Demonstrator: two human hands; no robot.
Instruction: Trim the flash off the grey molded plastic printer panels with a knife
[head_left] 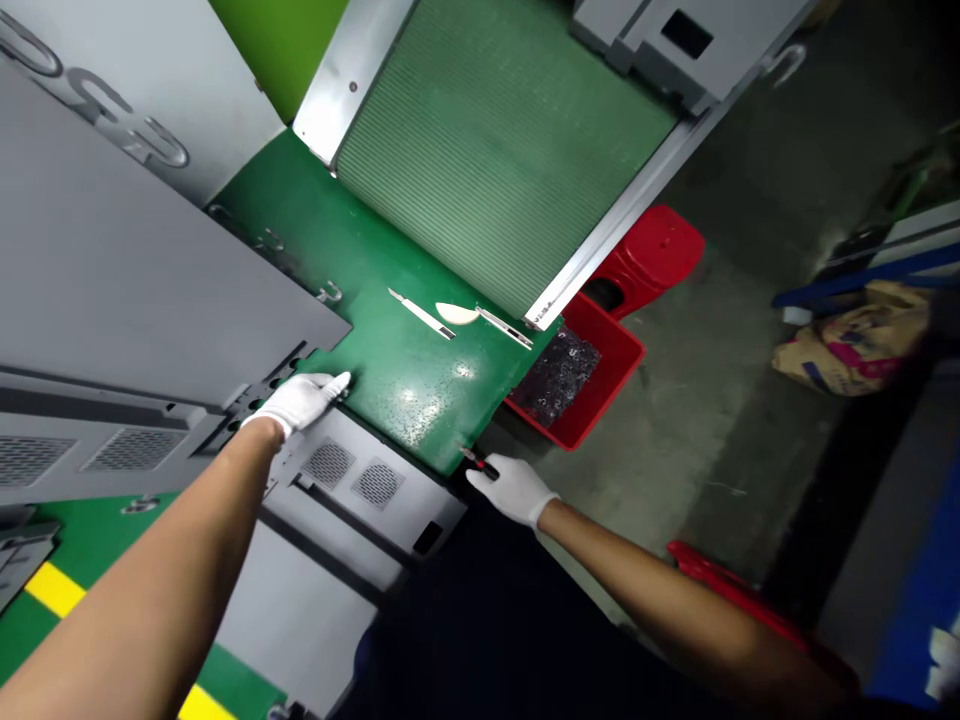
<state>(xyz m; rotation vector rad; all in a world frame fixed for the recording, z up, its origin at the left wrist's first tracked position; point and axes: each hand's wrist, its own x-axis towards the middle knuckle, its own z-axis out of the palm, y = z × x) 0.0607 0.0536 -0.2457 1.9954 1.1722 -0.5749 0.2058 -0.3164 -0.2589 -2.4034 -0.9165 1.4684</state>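
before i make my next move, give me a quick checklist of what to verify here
1. Left hand and right hand gloved: ok
2. Red-and-black tool in right hand: ok
3. Left hand clear of that tool's tip: ok, well apart
4. Left hand's hold on grey vented part: cannot tell
5. Green tabletop clean: not ok, dark specks
6. Slim pale tools away from both hands: ok

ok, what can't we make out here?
Head: handle of the tool, mostly covered by the right hand.
Head: whatever lies beneath the left hand, hidden by it.
Head: far end of the green belt, cut by top edge.
Head: dark pieces in the red bin, too small to identify.
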